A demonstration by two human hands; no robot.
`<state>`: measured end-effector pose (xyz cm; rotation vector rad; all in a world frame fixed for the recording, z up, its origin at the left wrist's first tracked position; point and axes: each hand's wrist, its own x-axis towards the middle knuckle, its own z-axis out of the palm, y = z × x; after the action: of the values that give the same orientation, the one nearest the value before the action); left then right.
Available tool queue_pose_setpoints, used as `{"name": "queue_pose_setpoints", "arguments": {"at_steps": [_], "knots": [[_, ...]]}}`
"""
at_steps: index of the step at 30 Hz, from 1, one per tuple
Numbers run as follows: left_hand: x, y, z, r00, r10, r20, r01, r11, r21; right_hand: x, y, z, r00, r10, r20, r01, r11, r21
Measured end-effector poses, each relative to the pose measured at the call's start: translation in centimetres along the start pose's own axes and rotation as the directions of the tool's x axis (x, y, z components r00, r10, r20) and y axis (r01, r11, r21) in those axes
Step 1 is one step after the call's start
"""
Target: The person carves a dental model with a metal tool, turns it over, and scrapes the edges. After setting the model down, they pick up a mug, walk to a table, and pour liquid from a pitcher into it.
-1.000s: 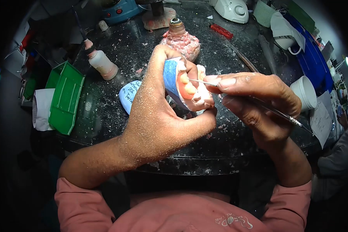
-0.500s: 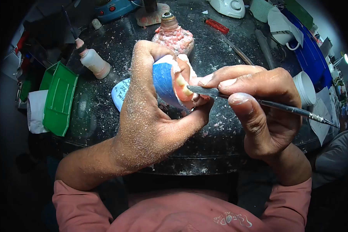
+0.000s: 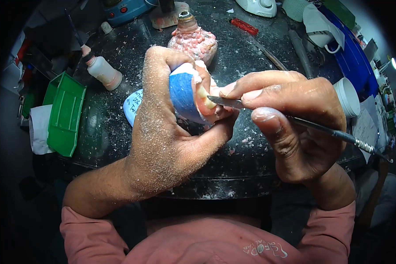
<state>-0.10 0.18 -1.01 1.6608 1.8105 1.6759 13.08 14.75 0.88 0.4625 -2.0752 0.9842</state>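
Observation:
My left hand point(image 3: 156, 136), dusted with pale grains, is closed around a dental model point(image 3: 202, 94) with pink gum and whitish teeth. Blue tape point(image 3: 183, 93) wraps the model's outer side. Between the thumb and fingers of my right hand point(image 3: 301, 123) is a wax carver point(image 3: 323, 127), held like a pen. Its flat metal blade touches, or nearly touches, the teeth; exact contact is hard to make out. Fingertips of the right hand rest close against the model's far edge. The left fingers behind the model are mostly hidden.
Beyond the model stands an alcohol burner point(image 3: 192, 42) crusted with pink wax. A dropper bottle point(image 3: 103, 70) and green bin point(image 3: 66, 114) are at left. A labelled blue-white piece point(image 3: 131, 108) lies beside my left wrist. A red-handled knife point(image 3: 244, 26) and white cup point(image 3: 346, 99) are right.
The blade has shifted slightly left along the teeth, with the right hand following. The model and left hand have moved a little left; the whole view has also shifted slightly.

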Motion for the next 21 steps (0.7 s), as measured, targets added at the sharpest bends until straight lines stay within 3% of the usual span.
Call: {"name": "queue_pose_setpoints", "arguments": {"at_steps": [10, 12, 14, 16, 18, 21], "knots": [[0.0, -0.26, -0.06, 1.0, 0.0, 0.009, 0.0, 1.0, 0.012, -0.23, 0.09, 0.2, 0.999, 0.036, -0.031, -0.035, 0.999, 0.032], [0.02, -0.26, 0.01, 1.0, 0.004, 0.01, -0.004, 1.0, 0.002, -0.2, 0.2, 0.05, 0.999, 0.04, 0.025, -0.042, 0.996, 0.072], [0.05, 0.05, 0.41, 0.999, -0.042, 0.001, 0.041, 0.981, -0.189, -0.48, 0.12, 0.34, 0.997, 0.068, -0.026, -0.064, 0.988, 0.139], [0.04, 0.29, 0.43, 0.997, -0.072, 0.004, 0.071, 0.973, -0.22, -0.42, 0.06, 0.29, 0.993, 0.097, -0.07, -0.08, 0.974, 0.21], [0.0, 0.31, 0.44, 0.995, -0.102, 0.007, 0.101, 0.963, -0.249, -0.16, -0.06, -0.26, 1.0, -0.028, 0.014, 0.029, 0.998, -0.048], [0.09, 0.18, 0.48, 0.994, -0.108, -0.011, 0.1, 0.947, -0.304, -0.25, 0.0, -0.25, 1.0, -0.016, -0.008, 0.016, 1.0, -0.025]]}}
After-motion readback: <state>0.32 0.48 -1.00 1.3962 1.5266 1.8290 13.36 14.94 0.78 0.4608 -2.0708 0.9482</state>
